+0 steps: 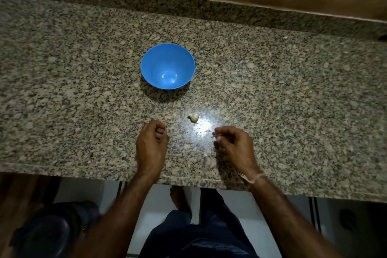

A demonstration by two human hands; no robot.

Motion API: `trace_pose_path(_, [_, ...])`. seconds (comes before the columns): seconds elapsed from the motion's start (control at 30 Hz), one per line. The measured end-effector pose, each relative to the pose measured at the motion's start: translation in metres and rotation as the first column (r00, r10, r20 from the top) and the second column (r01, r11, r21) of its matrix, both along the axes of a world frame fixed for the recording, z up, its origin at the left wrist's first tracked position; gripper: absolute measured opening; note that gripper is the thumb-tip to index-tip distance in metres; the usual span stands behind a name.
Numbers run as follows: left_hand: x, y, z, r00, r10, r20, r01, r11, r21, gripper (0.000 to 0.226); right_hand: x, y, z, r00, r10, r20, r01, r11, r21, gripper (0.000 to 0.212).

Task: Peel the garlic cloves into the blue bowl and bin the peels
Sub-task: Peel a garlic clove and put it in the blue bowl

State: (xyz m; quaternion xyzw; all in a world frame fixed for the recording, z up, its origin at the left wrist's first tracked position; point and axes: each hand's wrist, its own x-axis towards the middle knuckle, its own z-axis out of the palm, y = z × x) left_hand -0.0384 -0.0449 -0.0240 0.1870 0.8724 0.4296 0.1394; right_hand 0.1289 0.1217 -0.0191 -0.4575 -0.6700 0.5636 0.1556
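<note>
The blue bowl [168, 66] stands mid-counter with a few small peeled garlic cloves [163, 76] at its bottom. A pale garlic piece with skin [193, 117] lies on the counter in front of the bowl, between and just beyond my hands. My left hand [151, 142] hovers near the front edge with its fingers curled into the palm; nothing shows inside it. My right hand [232, 144] is to the right, its fingertips pinching a small scrap of peel [214, 133] low over the counter. Tiny peel bits [207, 131] lie beside those fingertips.
The speckled granite counter [293, 90] runs left to right, with a wooden wall behind it. Below the front edge at lower left stands a dark round bin [48, 232]. My legs and one foot [180, 199] are on the white floor.
</note>
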Motion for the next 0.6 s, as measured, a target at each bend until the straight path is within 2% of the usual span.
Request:
trace_pose_path(0.1, [0.027,-0.005,0.0,1.0,-0.01,-0.018,0.011,0.999,0.036,0.02,0.022,0.002,-0.002,0.998,-0.012,0.054,0.008,0.997,0.072,0.028])
trace_pose_path(0.23, [0.059,0.001,-0.007,0.979,-0.203,0.02,0.204,0.979,-0.021,0.025,0.039,-0.007,-0.002,0.994,0.003,0.113,-0.026,0.979,0.202,0.03])
trace_pose_path(0.33, [0.065,0.017,-0.008,0.962,-0.274,0.013,0.274,0.958,-0.08,0.03,0.028,-0.019,-0.006,0.984,0.044,0.17,-0.096,0.945,0.313,0.033])
trace_pose_path(0.5, [0.069,0.051,-0.003,0.968,-0.25,0.003,0.25,0.966,-0.063,0.032,-0.009,-0.013,-0.007,0.99,0.091,0.108,-0.116,0.96,0.254,0.03])
trace_pose_path(0.6, [0.073,0.068,0.001,0.976,-0.22,-0.009,0.218,0.972,-0.083,0.039,0.006,0.007,-0.005,0.997,0.071,0.038,-0.076,0.983,0.17,0.032])
